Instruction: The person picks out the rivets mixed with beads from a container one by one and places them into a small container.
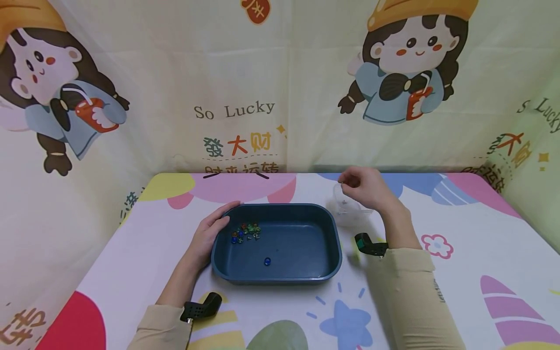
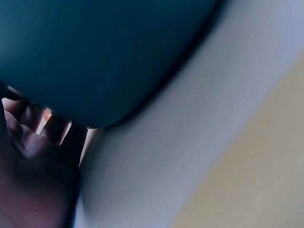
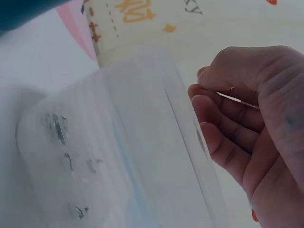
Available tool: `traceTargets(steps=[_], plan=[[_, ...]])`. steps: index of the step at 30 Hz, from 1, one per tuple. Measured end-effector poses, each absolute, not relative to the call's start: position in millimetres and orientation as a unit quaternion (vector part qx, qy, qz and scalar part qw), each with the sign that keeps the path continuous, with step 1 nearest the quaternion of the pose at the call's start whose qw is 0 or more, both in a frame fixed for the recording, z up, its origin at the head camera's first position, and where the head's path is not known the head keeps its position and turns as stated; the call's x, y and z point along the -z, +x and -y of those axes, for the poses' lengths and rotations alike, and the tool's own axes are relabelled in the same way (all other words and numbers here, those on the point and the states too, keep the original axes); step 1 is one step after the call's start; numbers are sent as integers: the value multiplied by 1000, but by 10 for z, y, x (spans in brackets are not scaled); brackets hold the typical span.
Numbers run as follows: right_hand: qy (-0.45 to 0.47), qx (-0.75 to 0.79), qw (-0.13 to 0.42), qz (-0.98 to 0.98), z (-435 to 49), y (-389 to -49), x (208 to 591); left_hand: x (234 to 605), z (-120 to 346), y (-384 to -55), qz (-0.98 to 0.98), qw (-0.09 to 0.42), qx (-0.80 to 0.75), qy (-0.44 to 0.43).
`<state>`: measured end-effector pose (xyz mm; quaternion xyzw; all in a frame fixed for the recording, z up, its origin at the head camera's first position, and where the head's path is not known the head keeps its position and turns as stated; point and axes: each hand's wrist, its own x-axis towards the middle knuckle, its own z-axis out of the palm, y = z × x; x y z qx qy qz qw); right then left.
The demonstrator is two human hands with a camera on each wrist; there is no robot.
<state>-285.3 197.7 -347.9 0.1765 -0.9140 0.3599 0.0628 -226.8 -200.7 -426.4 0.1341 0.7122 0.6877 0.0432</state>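
Dark-blue rectangular plastic bin with rounded corners (image 1: 286, 277) sits on the table, its left end in the left hand's (image 1: 204, 239) grip: thumb over the rim, fingers along the outer wall. Left fingertips are hard to see; the left wrist view is mostly dark blurred bin wall, with only part of the hand showing at its edge. Just inboard of that grip, on the bin floor: a cluster of small shiny green, orange and blue beads (image 1: 250, 227), some overlapping, too small to count, plus tiny silvery pieces (image 1: 256, 236), exact shape unclear. One round blue bead (image 1: 267, 261) lies apart, toward the person. Right hand (image 1: 369, 187) is beyond the bin's right end, at the top of a clear plastic container (image 3: 147, 133); wrist bent, fingers curled, thumb tip near the index tip. Can't tell if anything is pinched there, or if the fingers have the container wall. Below the right fingers, small silvery bits (image 3: 59, 128) show blurred through the container, whose near end is cut off in the right wrist view. Both forearms reach forward, beige sleeves (image 1: 411, 287) cut off at the bottom edge, black wrist cameras (image 1: 372, 245) below the hands. Outward from both hands: white tabletop with pastel prints (image 1: 468, 265), then cream cartoon-print backdrop (image 1: 323, 82).
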Motion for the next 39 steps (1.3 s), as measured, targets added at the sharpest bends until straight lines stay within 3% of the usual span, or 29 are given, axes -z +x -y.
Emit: traceTargets(steps=[19,39], plan=[[141,-349,30,926,-2058,-2815,3432,4266,1998,-2269,-710,45,-690,131],[167,-383,75,906,-1867,-2749,3316,4258,2009,-2267,-707,47,-694,128]])
